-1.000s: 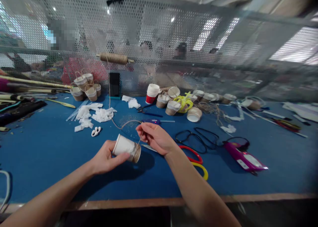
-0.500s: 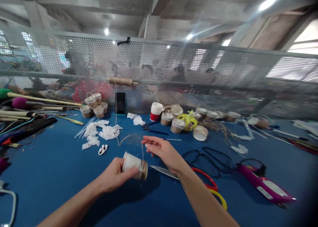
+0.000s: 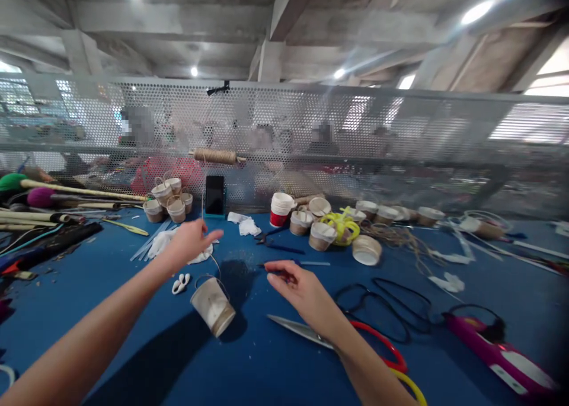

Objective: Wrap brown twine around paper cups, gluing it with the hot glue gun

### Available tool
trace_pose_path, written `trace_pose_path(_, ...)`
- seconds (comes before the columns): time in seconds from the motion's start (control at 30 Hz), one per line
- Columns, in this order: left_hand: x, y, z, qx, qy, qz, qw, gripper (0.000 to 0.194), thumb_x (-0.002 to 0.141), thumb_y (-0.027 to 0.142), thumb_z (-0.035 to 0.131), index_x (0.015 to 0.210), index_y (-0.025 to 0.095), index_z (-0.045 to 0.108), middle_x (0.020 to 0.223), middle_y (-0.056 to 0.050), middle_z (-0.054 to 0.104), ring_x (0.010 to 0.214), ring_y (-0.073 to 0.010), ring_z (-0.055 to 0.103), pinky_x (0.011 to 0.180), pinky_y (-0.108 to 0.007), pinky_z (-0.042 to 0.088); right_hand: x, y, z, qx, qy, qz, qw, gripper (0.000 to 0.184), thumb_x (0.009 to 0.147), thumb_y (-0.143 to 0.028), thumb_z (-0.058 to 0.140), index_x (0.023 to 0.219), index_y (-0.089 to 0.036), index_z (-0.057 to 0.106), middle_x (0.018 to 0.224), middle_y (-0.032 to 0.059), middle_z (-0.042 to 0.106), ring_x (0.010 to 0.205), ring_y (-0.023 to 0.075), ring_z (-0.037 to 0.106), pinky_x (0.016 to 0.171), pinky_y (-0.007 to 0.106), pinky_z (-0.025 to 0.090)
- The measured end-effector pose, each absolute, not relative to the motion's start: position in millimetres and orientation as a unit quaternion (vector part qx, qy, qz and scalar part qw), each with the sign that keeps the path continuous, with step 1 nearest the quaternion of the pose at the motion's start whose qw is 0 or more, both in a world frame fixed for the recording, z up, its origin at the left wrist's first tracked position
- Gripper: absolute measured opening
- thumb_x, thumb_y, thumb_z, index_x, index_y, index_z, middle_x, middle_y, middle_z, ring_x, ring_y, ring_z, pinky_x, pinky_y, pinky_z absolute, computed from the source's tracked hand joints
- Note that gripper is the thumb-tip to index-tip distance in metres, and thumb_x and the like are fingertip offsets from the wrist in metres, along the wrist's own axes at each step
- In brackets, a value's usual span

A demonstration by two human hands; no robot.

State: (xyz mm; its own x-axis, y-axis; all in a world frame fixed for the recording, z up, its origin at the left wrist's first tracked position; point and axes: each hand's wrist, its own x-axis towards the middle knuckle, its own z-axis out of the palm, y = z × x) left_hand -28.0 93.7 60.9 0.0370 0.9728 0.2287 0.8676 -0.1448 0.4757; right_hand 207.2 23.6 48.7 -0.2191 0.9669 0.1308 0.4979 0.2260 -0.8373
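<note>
My left hand (image 3: 189,243) is closed at the hanging strand of twine (image 3: 203,198), its thumb sticking out to the right. The strand passes by the fingers and continues to a small white paper cup (image 3: 211,304) with twine wound round its base and a thin loop handle. The cup tilts over the blue table below the hand; whether it rests there or hangs I cannot tell. My right hand (image 3: 304,293) hovers with loosely curled fingers, thumb and forefinger apart. Beneath its wrist lie scissors (image 3: 300,329) with red and yellow handles.
A twine spool (image 3: 216,156) hangs on the perforated screen (image 3: 249,121), above a phone (image 3: 215,194). Twine-wrapped cups (image 3: 322,235) line the back. Pliers (image 3: 271,235), black cord (image 3: 382,299) and a purple glue gun (image 3: 493,352) lie rightward; sticks (image 3: 84,192) lie left.
My left hand has let go of the cup and moved up to the hanging twine. The cup has shifted left and tilted. My right hand stays near its place, lower in view.
</note>
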Motion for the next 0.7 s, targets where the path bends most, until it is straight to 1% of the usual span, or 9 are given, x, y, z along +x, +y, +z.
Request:
trace_pose_path(0.1,-16,158,71,0.694,0.667,0.264,0.065,0.039,0.075,0.045,0.054,0.090,0.010,0.060,0.083,-0.012,0.064,0.084,-0.0256,0.060,0.069,-0.030,0.042,210,14,40,-0.517,-0.696,0.354,0.351,0.034,0.076,-0.040,0.051,0.097,-0.014,0.059,0.090,0.0089,0.061,0.078,0.0182,0.056,0.070,0.032,0.047)
trace_pose_path(0.2,-1,218,63,0.652,0.703,0.283,0.023,0.044,0.074,0.038,0.061,0.103,0.005,0.055,0.106,-0.017,0.058,0.097,-0.0264,0.055,0.079,-0.035,0.044,211,10,33,-0.523,-0.686,0.362,0.353,0.032,0.077,-0.040,0.050,0.096,-0.015,0.059,0.090,0.0082,0.061,0.078,0.0180,0.056,0.070,0.031,0.047)
trace_pose_path(0.27,7,247,55,0.616,0.726,0.307,-0.009,0.033,0.083,0.031,0.052,0.112,0.014,0.050,0.116,-0.010,0.052,0.099,-0.0232,0.054,0.082,-0.044,0.045,210,10,30,-0.533,-0.678,0.359,0.356,0.031,0.077,-0.039,0.049,0.095,-0.016,0.059,0.088,0.0076,0.062,0.075,0.0173,0.056,0.070,0.031,0.047)
trace_pose_path(0.33,12,268,47,0.578,0.744,0.334,-0.029,0.036,0.084,0.030,0.051,0.116,0.015,0.047,0.119,-0.011,0.050,0.102,-0.0243,0.052,0.083,-0.045,0.044,210,12,27,-0.543,-0.674,0.353,0.355,0.030,0.076,-0.038,0.050,0.095,-0.016,0.059,0.087,0.0073,0.062,0.073,0.0168,0.056,0.069,0.030,0.047)
trace_pose_path(0.4,16,283,41,0.541,0.762,0.355,-0.033,0.050,0.081,0.035,0.054,0.123,0.012,0.040,0.122,-0.015,0.046,0.106,-0.0278,0.049,0.086,-0.047,0.042,210,13,24,-0.547,-0.677,0.347,0.351,0.028,0.076,-0.037,0.050,0.093,-0.017,0.060,0.087,0.0067,0.062,0.072,0.0162,0.056,0.067,0.029,0.048)
trace_pose_path(0.43,17,289,38,0.526,0.768,0.364,-0.032,0.067,0.075,0.038,0.059,0.127,0.005,0.033,0.121,-0.021,0.045,0.108,-0.0313,0.048,0.086,-0.045,0.042,210,14,22,-0.546,-0.680,0.343,0.349,0.027,0.076,-0.036,0.051,0.093,-0.018,0.060,0.087,0.0062,0.062,0.071,0.0159,0.056,0.066,0.028,0.048)
trace_pose_path(0.5,18,299,33,0.502,0.777,0.379,-0.030,0.086,0.070,0.040,0.063,0.131,-0.003,0.021,0.119,-0.027,0.043,0.109,-0.0350,0.046,0.085,-0.043,0.043,211,13,19,-0.545,-0.688,0.332,0.346,0.024,0.075,-0.035,0.051,0.092,-0.020,0.060,0.087,0.0054,0.061,0.070,0.0152,0.056,0.065,0.027,0.048)
trace_pose_path(0.57,18,306,29,0.489,0.781,0.388,-0.030,0.092,0.068,0.039,0.063,0.133,-0.004,0.014,0.119,-0.027,0.042,0.110,-0.0359,0.045,0.084,-0.042,0.043,212,12,17,-0.542,-0.696,0.322,0.343,0.024,0.076,-0.035,0.051,0.093,-0.021,0.060,0.088,0.0049,0.062,0.069,0.0147,0.056,0.065,0.026,0.048)
trace_pose_path(0.7,15,312,24,0.484,0.780,0.396,-0.035,0.094,0.065,0.038,0.063,0.134,-0.001,0.012,0.120,-0.025,0.041,0.112,-0.0355,0.042,0.082,-0.040,0.045,214,11,15,-0.540,-0.703,0.316,0.338,0.023,0.077,-0.035,0.050,0.093,-0.021,0.060,0.090,0.0046,0.061,0.068,0.0142,0.055,0.065,0.026,0.048)
